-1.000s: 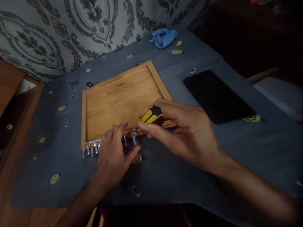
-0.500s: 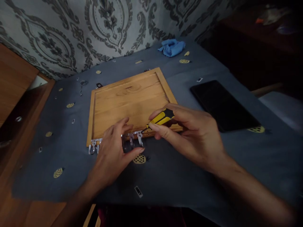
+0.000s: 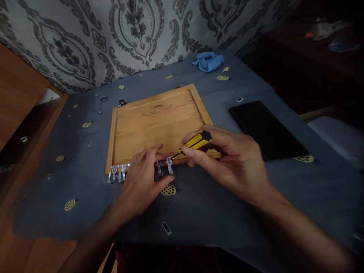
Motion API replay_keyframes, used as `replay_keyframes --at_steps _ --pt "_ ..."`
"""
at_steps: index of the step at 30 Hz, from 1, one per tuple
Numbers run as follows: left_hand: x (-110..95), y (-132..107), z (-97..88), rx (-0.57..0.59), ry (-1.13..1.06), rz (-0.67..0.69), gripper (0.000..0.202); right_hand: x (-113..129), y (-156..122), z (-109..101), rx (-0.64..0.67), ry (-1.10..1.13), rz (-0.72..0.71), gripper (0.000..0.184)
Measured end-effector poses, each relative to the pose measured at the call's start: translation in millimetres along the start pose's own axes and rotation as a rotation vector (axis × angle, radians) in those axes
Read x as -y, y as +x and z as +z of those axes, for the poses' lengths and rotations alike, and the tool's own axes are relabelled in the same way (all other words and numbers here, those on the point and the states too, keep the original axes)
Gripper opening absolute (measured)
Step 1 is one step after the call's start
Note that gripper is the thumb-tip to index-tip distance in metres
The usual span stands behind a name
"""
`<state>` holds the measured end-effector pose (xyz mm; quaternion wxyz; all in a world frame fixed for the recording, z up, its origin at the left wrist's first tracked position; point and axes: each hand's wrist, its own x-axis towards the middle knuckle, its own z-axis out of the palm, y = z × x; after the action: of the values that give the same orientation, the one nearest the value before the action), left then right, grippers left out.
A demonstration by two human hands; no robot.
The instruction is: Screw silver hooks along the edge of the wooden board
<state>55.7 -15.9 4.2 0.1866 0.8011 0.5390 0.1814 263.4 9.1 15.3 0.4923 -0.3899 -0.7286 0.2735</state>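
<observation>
A yellow and black screwdriver [image 3: 197, 141] is gripped in my right hand [image 3: 233, 163], its tip at the rightmost metal hook [image 3: 170, 165] of a hook strip. The strip runs along the near edge of a framed wooden board [image 3: 156, 123] that lies flat. More silver hooks [image 3: 123, 174] hang at the left end of that edge. My left hand [image 3: 143, 178] rests over the middle of the strip with its fingers apart, the thumb close to the right hooks. It covers part of the strip.
To the right lies a black tablet-like slab [image 3: 269, 131]. A crumpled blue cloth [image 3: 209, 61] sits at the back, near the patterned wall covering [image 3: 136, 30]. A small ring with a chain [image 3: 104, 99] lies left of the board, on the grey tablecloth [image 3: 199, 216].
The view has shifted slightly. My left hand has slid a little to the right along the strip, showing more of the left hooks. The screwdriver tip stays at the rightmost hook.
</observation>
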Motion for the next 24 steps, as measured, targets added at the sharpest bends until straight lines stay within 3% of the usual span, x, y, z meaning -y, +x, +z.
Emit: replay_keyframes --at_steps 13,17,19,24 --pt "2 0 2.4 -0.008 -0.031 -0.023 0.067 -1 -2 0 -0.006 -0.01 0.018 0.013" --pt "6 -4 -10.7 -0.026 -0.111 -0.07 0.074 0 -2 1 -0.005 -0.033 -0.01 0.009" --pt "12 -8 -23.6 -0.086 -0.114 -0.094 0.064 0 -1 1 -0.003 -0.034 -0.016 0.008" --pt "34 -18 -57.1 -0.237 0.019 -0.092 0.017 2 1 3 0.003 -0.01 0.005 0.008"
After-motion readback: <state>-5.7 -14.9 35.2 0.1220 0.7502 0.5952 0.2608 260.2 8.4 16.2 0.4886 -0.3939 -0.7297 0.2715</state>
